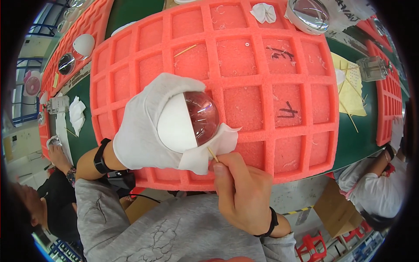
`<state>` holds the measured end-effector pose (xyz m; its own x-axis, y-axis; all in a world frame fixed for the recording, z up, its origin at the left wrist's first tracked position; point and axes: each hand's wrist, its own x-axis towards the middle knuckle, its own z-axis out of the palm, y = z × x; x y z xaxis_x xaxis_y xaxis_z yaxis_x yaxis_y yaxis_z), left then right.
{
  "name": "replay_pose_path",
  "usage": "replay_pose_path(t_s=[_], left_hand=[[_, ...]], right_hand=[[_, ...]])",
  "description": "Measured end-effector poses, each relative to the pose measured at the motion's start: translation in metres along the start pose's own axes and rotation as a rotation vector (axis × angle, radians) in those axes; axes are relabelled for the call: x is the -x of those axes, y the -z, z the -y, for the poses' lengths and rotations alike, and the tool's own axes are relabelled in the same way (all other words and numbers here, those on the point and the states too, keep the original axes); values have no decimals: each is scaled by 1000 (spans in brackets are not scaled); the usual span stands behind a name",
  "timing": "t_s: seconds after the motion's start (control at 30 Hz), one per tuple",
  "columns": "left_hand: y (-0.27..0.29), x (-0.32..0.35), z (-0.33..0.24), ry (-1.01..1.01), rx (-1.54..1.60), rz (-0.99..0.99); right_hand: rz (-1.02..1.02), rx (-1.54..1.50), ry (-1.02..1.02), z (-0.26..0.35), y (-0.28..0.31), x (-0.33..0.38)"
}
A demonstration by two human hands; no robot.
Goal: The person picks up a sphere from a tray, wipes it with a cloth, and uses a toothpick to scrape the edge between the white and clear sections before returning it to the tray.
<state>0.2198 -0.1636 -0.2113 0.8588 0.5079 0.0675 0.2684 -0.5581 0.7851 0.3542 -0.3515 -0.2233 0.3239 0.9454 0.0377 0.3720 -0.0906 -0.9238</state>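
My left hand (140, 124), in a white glove, is closed around a round glass dome (204, 118). One half of the dome is opaque white, the other clear, with a straight line between them. My bare right hand (244, 187) pinches a thin wooden stick (212, 153) between thumb and fingertips. The stick's far end points at the dome's lower edge, against a fold of white cloth (196, 160); I cannot tell whether this fold belongs to the glove. Both hands are over a pink foam tray (242, 79) with square compartments.
Another wooden stick (185, 50) lies in the tray. A crumpled white wipe (263, 13) and a clear glass dome (308, 16) are at its far edge. At right are a yellow sheet (349, 83) with sticks and a glass bottle (372, 69). People sit on both sides.
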Motion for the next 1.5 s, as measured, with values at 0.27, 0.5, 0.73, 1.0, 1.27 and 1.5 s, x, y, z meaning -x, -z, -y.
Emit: replay_pose_path(t_s=[0.27,0.5,0.73,1.0,1.27,1.5], left_hand=[[-1,9,-10,-101,-32,-43],[8,14,-30,-312,-289,-81],[22,24,-46,-121,-187,-47],[37,35,-36,-18,-96,-1],[37,38,-15,-58,-72,-23],[35,36,12,-192,-85,-82]], right_hand=[[26,-130,-176,25,-2,0],[130,-155,-262,42,24,0],[-135,-269,-297,56,1,2],[-289,53,150,45,-34,6],[-398,106,256,33,-46,7],[-206,284,251,31,-49,4]])
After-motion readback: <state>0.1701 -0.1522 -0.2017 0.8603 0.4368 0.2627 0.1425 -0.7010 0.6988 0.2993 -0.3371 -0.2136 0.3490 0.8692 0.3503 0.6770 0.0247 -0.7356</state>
